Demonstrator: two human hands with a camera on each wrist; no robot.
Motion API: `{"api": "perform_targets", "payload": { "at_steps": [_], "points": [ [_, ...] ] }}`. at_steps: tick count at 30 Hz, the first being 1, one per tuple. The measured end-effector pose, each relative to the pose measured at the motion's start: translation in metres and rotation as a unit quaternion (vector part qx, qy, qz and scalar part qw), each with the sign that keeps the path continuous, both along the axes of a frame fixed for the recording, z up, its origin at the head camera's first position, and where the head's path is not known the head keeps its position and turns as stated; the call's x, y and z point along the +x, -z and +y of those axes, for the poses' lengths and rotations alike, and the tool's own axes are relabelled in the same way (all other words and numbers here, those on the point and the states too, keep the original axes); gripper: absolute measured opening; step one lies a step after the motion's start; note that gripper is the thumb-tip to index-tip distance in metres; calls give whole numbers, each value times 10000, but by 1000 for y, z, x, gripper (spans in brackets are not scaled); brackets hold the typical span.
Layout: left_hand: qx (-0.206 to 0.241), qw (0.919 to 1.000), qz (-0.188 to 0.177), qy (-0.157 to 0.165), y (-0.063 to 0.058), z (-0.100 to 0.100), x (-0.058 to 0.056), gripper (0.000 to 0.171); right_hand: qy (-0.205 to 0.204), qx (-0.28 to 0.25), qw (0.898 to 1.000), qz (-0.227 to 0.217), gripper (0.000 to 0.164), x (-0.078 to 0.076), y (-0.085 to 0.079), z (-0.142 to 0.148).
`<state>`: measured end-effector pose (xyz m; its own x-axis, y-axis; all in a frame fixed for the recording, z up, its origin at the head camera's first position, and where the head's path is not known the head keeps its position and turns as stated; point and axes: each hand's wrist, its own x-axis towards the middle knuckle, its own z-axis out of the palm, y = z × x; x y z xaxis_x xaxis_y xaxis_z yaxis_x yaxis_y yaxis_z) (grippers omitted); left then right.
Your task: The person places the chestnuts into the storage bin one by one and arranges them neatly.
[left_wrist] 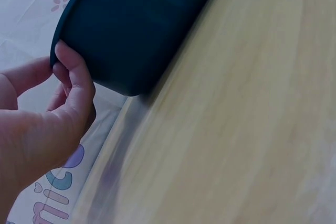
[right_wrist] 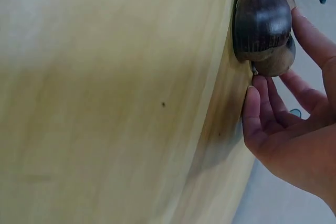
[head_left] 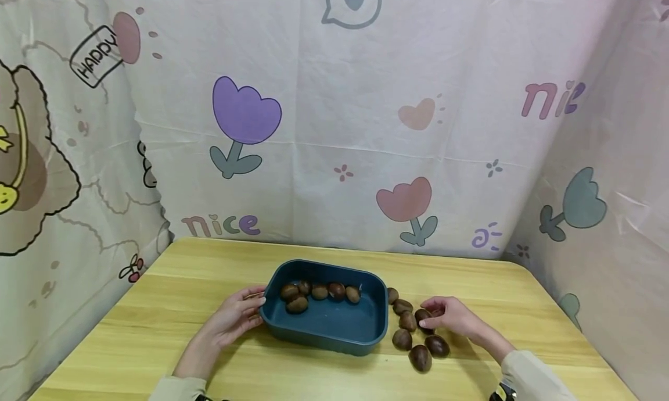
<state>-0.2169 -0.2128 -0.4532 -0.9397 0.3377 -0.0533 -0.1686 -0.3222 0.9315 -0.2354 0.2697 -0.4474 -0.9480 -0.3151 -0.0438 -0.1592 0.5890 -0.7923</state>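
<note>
A dark blue rectangular container (head_left: 334, 340) stands on the table with several brown chestnuts (head_left: 320, 291) along its far left inside. At its left end my left hand (head_left: 237, 317) pinches the rim, thumb and fingers on either side, as the left wrist view also shows. To the right of the container lies a loose group of chestnuts (head_left: 420, 358). My right hand (head_left: 455, 317) holds one chestnut (right_wrist: 277, 62) of this group between thumb and fingertips, low at the tabletop. A larger dark chestnut (right_wrist: 262, 22) partly covers it in the right wrist view.
The light wooden table (head_left: 209, 267) ends at a printed cloth (head_left: 334, 128) that hangs behind it and on both sides. One chestnut (head_left: 392, 296) lies right against the container's right wall.
</note>
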Motion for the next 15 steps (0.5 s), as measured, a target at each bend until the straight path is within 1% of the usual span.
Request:
{"api": "perform_targets", "payload": {
  "at_steps": [2, 5, 11, 15],
  "points": [
    [-31, 10000, 30, 8, 0, 0, -1, 26, 41, 126, 9999, 65, 48, 1, 1, -1],
    [-27, 10000, 46, 40, 0, 0, -1, 27, -2, 249, 9996, 166, 44, 1, 1, -1],
    [4, 10000, 65, 32, 2, -2, -1, 24, -136, 164, 9997, 128, 43, 1, -3, -1],
    [-24, 10000, 82, 18, 2, -2, -1, 23, -53, 202, 9996, 176, 41, 2, -5, -1]
  ]
}}
